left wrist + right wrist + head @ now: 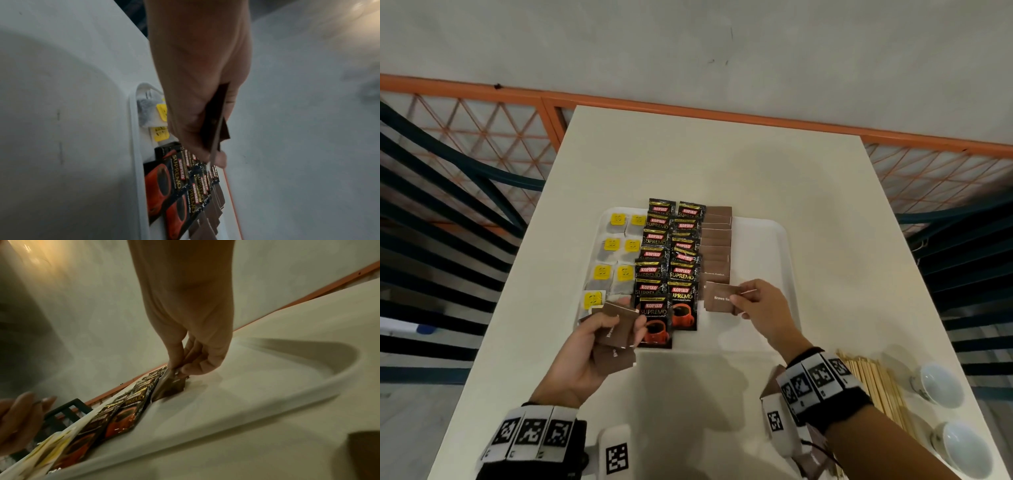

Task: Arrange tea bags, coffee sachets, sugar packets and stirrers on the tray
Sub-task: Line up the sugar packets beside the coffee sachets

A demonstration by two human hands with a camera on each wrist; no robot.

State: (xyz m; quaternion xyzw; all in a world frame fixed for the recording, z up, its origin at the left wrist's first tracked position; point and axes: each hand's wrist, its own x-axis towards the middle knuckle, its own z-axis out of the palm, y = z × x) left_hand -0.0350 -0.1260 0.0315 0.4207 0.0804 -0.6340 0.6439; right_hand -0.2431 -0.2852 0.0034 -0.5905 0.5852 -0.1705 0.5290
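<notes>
A white tray (763, 240) lies mid-table. On it run tea bags with yellow tags (616, 246) at the left, two columns of black coffee sachets (671, 260) in the middle and a column of brown sugar packets (717, 240) beside them. My right hand (760, 305) pinches one brown sugar packet (720, 297) low over the near end of that column. My left hand (599, 339) holds a small stack of brown sugar packets (618, 330) above the tray's near left corner. In the right wrist view the pinched packet (170, 386) almost touches the tray.
A bundle of wooden stirrers (876, 387) lies on the table at the near right, next to two white cups (938, 383). The right half of the tray is bare. An orange railing (482, 92) and dark slatted chairs border the table.
</notes>
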